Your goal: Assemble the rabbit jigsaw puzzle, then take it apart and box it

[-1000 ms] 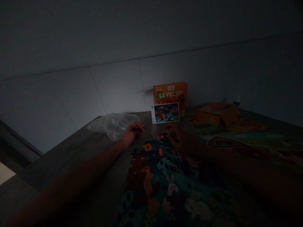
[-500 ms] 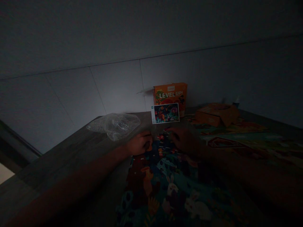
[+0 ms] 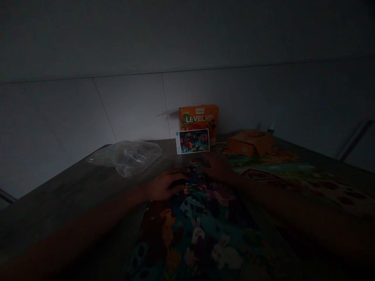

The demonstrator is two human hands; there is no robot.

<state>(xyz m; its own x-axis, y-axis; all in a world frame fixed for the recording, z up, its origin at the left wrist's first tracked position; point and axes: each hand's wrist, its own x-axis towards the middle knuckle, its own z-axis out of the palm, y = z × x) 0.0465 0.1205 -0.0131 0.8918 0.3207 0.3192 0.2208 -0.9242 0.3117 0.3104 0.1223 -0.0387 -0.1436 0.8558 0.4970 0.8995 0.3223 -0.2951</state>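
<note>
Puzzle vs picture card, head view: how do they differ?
The puzzle lies flat on the table; the picture card stands up in front of the LEVEL UP! box. The puzzle is much larger than the card. The card has a white border; none shows on the puzzle. Both carry dark, colourful illustrations.

The tabletop [image 3: 168,158] between plastic bag [image 3: 125,158] and left hand [image 3: 164,185] leaves passage, while picture card [image 3: 193,141] and upright orange box [image 3: 199,119] block beyond the puzzle [image 3: 187,226].

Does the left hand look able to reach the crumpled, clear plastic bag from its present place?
Probably yes: the crumpled, clear plastic bag lies near the left hand, and nothing visible stands between them.
</note>
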